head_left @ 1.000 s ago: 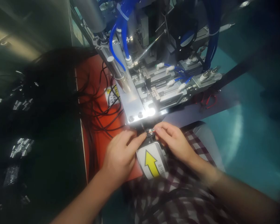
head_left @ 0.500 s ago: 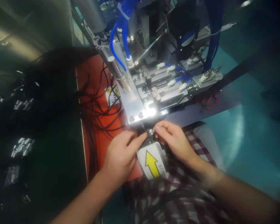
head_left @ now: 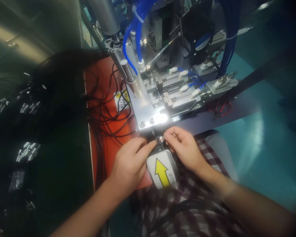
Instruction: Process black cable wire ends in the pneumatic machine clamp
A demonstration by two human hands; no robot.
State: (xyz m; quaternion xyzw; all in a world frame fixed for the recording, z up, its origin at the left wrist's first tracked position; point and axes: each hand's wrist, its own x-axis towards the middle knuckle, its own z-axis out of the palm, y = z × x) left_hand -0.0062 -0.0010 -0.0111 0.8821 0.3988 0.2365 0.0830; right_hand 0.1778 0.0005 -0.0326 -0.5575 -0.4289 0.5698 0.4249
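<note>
Both bare hands meet at front of machine (head_left: 185,104), just below metal plate (head_left: 142,110). Right hand (head_left: 184,148): thumb and forefinger together, pinched on thin wires (head_left: 162,139), we judge to keep fine ends in line. Left hand (head_left: 128,161): thumb close to same spot, probably steadying; whether fingers clamp anything, we cannot tell. Wires lie between hands, beyond arrow label (head_left: 161,169), which points toward machine, presumably marking direction. Black cables (head_left: 100,158) trail over red base (head_left: 111,149), left of work.
</note>
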